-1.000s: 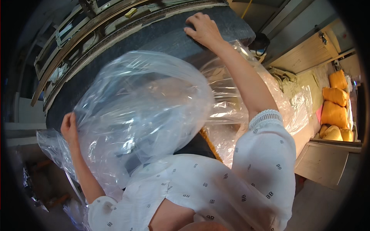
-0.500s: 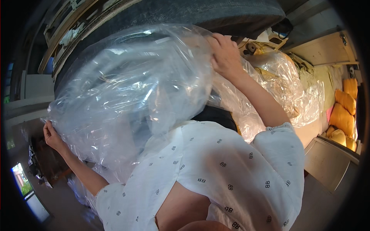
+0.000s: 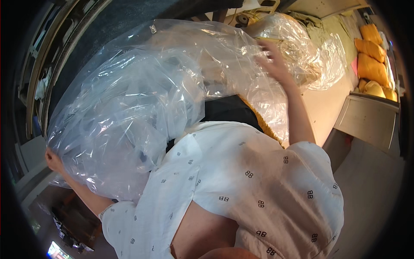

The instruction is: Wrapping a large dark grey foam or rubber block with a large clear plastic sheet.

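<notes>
A large, clear plastic bag or sheet (image 3: 129, 103) billows in crumpled folds across the space before me. At its left edge, my left hand (image 3: 53, 160) is closed on the plastic. My right hand (image 3: 274, 64) reaches over the right part of the film, near its far edge. It is blurred by motion, but its fingers look stretched out and apart, with nothing visible gripped in them. Part of the film is see-through, showing a brownish surface behind it. Below the plastic, a black cloth (image 3: 228, 110) with a fuzzy yellow edge shows by my waist.
More crinkled clear plastic (image 3: 297, 39) lies at the far right on a pale surface, beside greenish cloth (image 3: 330, 28). Several orange-yellow bundles (image 3: 373, 64) are stacked beyond a pale wooden box (image 3: 366, 118). A dark panel (image 3: 116, 26) and wooden rails (image 3: 47, 56) border the far left.
My right hand has moved right and away from the bag's edge it was at. The plastic has spread further right and sunk lower on the left. My left hand has dropped slightly.
</notes>
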The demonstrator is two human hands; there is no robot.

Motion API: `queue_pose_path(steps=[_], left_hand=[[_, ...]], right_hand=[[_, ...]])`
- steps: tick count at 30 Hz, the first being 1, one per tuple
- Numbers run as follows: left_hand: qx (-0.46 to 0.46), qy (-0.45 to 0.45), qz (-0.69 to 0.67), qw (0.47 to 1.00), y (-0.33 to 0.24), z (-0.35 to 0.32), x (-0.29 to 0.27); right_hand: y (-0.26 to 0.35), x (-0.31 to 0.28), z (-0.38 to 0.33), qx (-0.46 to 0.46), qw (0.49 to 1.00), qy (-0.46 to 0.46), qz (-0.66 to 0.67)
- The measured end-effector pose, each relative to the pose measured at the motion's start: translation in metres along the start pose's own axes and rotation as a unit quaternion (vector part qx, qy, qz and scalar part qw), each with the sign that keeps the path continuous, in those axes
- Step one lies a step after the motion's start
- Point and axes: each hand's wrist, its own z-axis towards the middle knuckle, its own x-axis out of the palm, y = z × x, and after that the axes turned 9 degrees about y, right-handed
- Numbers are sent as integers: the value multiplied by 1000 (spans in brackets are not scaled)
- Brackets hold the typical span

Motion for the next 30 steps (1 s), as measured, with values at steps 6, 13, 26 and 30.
queue_pose_path(steps=[6,13,26,30], left_hand=[[61,62,34,996,4,27,60],[48,134,-19,990,-22,14,42],[-64,153,90,982,78,50,61],[-95,141,44,985,130,34,41]], right_hand=[[-14,95,7,35,963,-104,-244],[-120,-74,-114,288,809,-275,-433],[0,-385,178,60,936,-187,-292],[129,-268,252,176,803,-311,-477]])
